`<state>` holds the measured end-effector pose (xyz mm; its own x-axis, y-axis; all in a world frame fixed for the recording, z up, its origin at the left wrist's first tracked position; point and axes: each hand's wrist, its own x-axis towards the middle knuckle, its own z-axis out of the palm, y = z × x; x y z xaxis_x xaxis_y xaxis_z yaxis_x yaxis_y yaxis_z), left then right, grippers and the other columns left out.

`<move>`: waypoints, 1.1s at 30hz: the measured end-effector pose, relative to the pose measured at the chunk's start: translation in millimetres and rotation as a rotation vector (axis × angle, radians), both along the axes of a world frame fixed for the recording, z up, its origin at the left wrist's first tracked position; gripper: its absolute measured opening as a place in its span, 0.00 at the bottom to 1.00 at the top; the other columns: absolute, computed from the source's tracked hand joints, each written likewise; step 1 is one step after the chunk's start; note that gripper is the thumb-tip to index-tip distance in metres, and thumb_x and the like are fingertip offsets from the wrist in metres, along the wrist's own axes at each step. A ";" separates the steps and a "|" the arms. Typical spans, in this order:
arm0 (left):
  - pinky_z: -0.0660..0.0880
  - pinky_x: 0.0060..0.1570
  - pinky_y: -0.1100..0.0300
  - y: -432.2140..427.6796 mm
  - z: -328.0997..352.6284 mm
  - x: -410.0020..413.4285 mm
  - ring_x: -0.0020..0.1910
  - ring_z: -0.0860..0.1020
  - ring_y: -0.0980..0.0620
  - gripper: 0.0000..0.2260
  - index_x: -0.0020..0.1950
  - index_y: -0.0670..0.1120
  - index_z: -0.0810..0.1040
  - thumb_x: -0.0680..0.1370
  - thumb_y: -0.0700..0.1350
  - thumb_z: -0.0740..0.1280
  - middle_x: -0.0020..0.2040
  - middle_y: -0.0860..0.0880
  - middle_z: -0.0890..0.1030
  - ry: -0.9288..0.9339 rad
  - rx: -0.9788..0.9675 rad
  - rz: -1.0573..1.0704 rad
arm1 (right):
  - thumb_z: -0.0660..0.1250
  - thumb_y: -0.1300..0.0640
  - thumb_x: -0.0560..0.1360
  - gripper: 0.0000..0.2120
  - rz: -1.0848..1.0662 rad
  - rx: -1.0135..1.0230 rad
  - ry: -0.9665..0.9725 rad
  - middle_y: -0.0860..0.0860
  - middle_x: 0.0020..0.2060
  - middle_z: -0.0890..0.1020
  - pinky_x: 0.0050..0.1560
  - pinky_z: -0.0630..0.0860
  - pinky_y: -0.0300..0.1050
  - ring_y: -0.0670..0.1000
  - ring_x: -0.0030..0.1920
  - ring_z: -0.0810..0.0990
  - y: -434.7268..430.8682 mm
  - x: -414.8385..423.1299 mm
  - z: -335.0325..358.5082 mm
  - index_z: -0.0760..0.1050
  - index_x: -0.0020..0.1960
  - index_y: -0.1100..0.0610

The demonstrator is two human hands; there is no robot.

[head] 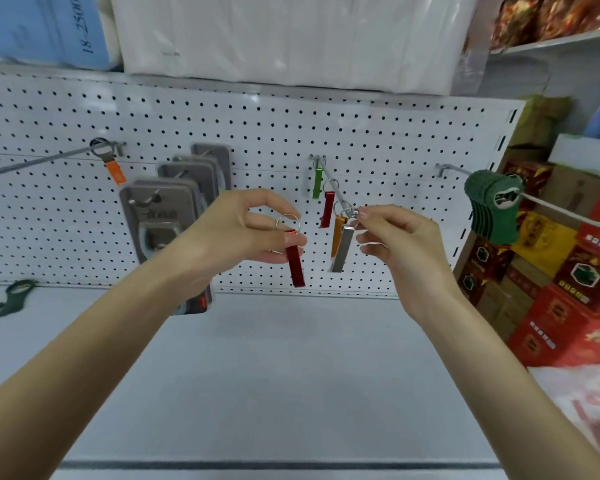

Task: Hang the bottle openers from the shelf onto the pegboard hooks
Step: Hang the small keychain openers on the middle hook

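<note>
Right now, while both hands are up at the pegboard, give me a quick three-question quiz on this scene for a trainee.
1. True or false: the left hand holds a red opener.
2. Which opener does the right hand pinch by its ring at the tip of the middle hook? A silver, B green, C orange.
3. Fill in: the dark green openers not yet hung lie at the far ____ of the shelf.
Key: 1 true; 2 A, the silver opener; 3 left.
</note>
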<state>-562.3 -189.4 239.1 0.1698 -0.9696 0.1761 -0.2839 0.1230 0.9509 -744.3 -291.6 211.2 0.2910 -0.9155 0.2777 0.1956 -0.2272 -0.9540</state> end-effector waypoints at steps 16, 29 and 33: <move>0.81 0.42 0.61 10.7 1.8 -24.3 0.43 0.85 0.48 0.09 0.51 0.44 0.79 0.73 0.36 0.71 0.42 0.44 0.86 0.011 -0.081 -0.057 | 0.71 0.59 0.71 0.04 0.085 -0.075 0.003 0.50 0.35 0.84 0.36 0.76 0.36 0.45 0.35 0.80 26.1 -25.1 -13.6 0.84 0.40 0.52; 0.81 0.41 0.62 16.7 1.5 -53.9 0.41 0.85 0.50 0.10 0.51 0.43 0.78 0.72 0.35 0.72 0.40 0.43 0.86 -0.104 -0.105 -0.104 | 0.74 0.54 0.67 0.05 0.146 -0.210 0.205 0.48 0.30 0.81 0.31 0.70 0.32 0.42 0.30 0.72 39.0 -27.1 13.3 0.83 0.35 0.55; 0.80 0.40 0.63 13.0 1.5 -55.7 0.41 0.85 0.52 0.10 0.51 0.43 0.77 0.72 0.35 0.72 0.40 0.44 0.86 -0.106 -0.108 -0.097 | 0.74 0.57 0.68 0.05 0.145 -0.226 0.208 0.47 0.30 0.82 0.30 0.67 0.32 0.42 0.29 0.70 36.1 -26.6 15.5 0.83 0.33 0.54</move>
